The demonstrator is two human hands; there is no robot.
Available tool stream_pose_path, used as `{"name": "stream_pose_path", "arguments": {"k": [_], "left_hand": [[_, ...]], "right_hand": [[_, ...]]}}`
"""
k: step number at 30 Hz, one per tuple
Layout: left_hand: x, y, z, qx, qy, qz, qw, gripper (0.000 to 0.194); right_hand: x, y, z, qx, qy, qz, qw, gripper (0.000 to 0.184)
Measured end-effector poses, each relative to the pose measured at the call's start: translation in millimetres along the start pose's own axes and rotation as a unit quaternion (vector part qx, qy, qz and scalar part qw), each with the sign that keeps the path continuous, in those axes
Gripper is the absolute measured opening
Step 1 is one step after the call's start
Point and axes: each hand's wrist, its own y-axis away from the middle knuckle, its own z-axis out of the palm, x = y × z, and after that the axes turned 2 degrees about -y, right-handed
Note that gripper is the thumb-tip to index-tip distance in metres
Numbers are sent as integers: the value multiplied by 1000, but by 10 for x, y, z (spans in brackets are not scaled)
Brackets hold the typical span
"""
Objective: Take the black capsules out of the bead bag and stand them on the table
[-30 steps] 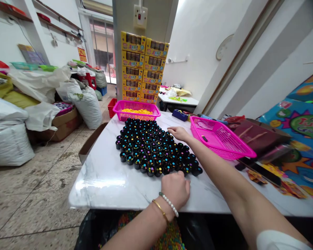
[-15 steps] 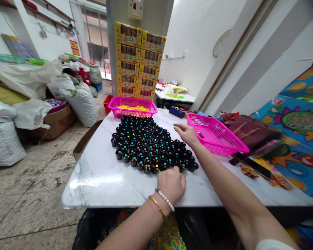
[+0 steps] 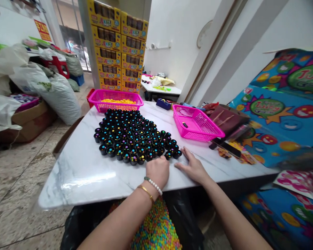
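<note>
Several small black cups (image 3: 131,135) holding coloured beads stand packed together on the white marble table (image 3: 88,173). My left hand (image 3: 158,170), with a pearl and a gold bracelet at the wrist, rests as a loose fist on the table, touching the near edge of the cups. My right hand (image 3: 191,166) lies flat, fingers spread, on the table just to the right, close to the nearest corner cup. Neither hand holds anything.
A pink basket of yellow pieces (image 3: 116,100) sits behind the cups; a second pink basket (image 3: 197,123) stands to the right. A black bag of coloured beads (image 3: 156,229) hangs below the table edge. Stacked yellow boxes (image 3: 117,45), white sacks (image 3: 58,93) and colourful packaging (image 3: 276,114) surround the table.
My right hand has drawn back from the far right side of the cups to lie flat by the near corner. My left hand stays a fist at the near edge. The view shifted.
</note>
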Motion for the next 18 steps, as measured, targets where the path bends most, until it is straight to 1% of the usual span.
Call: {"name": "stream_pose_path", "arguments": {"k": [3,7,11,13,15,18], "left_hand": [[29,-41,27,-3,-19,7,1000,27],[85,-130,34,-6,-42,2,999,23],[139,-239,39,-12,-58,-13,998,23],[146,-250,36,-12,-60,-13,998,22],[133,-205,21,-9,-55,-4,998,18],[85,-68,-17,5,-45,1,999,21]], "right_hand": [[-87,-201,56,-16,35,-44,998,90],[-111,-405,62,-17,30,-90,995,85],[-90,-530,33,-18,18,-90,996,82],[-92,-561,19,-19,17,-85,996,82],[-77,-565,8,-25,20,-81,996,85],[0,-521,1,-38,34,-64,997,95]]}}
